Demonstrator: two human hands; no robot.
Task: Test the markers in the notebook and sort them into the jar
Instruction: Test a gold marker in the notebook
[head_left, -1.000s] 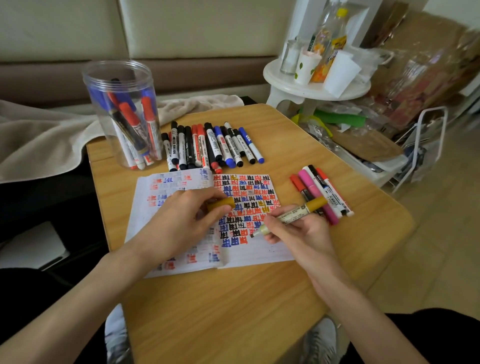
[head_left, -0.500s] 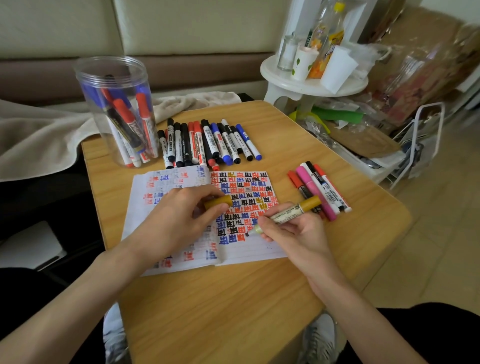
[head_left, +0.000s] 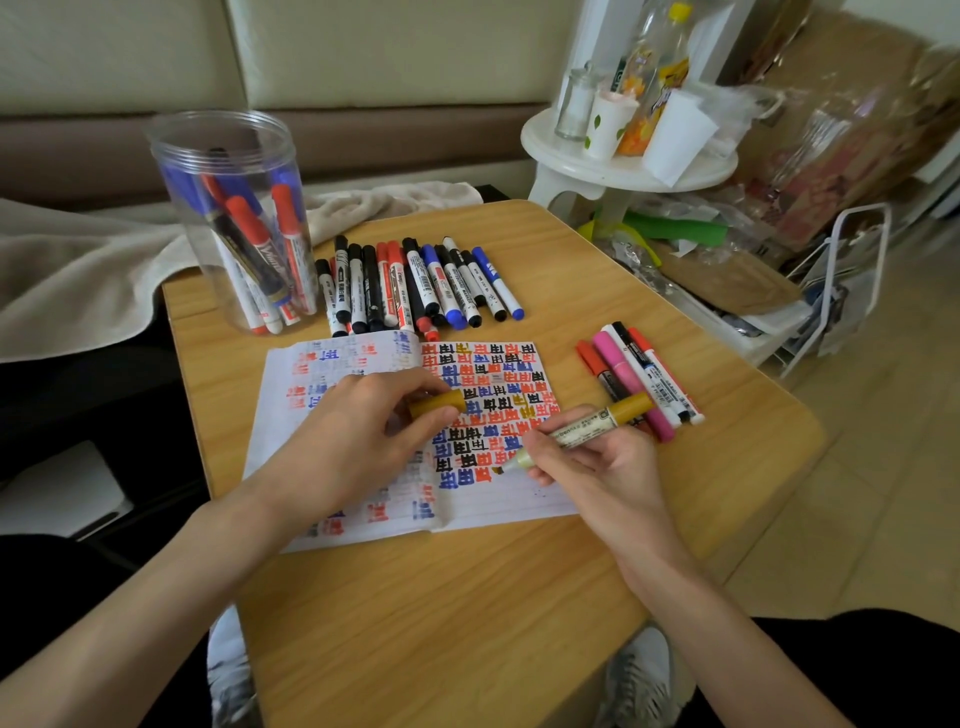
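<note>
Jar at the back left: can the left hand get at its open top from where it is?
Probably yes: nothing stands between the left hand and the jar, whose mouth is open; but that hand's grip is on the gold cap.

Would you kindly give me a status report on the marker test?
Right hand holds uncapped gold marker, tip on open lined notebook. Left hand pinches gold cap. Page unobstructed.

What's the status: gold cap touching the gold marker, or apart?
Apart. Head view: the left hand pinches the gold cap, the right hand holds the gold marker, and marked notebook page shows plainly between them.
</note>
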